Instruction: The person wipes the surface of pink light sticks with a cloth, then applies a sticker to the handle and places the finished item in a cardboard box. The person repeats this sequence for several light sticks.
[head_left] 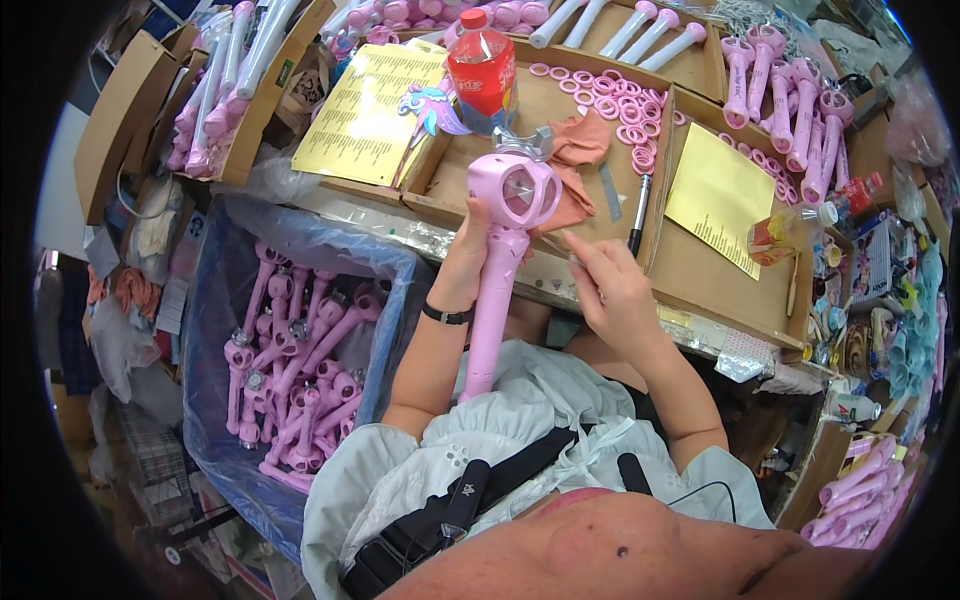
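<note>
A pink toy wand (492,315) stands nearly upright in front of me, its long handle reaching down to my lap. My left hand (464,262) is closed around it just below the round, open-framed head. A silvery crown-like piece (522,143) sits at the top of that head. To the right of the wand, my right hand (618,298) has its thumb and fingers drawn together. Whatever is between those fingertips, if anything, is too small to make out. Behind the wand, an orange cloth (578,150) lies crumpled in a cardboard tray (440,172).
A blue-lined bin (388,262) at my left holds many pink wands. Pink rings (625,105), a metal ruler (610,192) and a pen (637,222) lie in the tray. Nearby are a red-labelled bottle (482,80), yellow sheets (715,190) and a tilted drink bottle (790,228).
</note>
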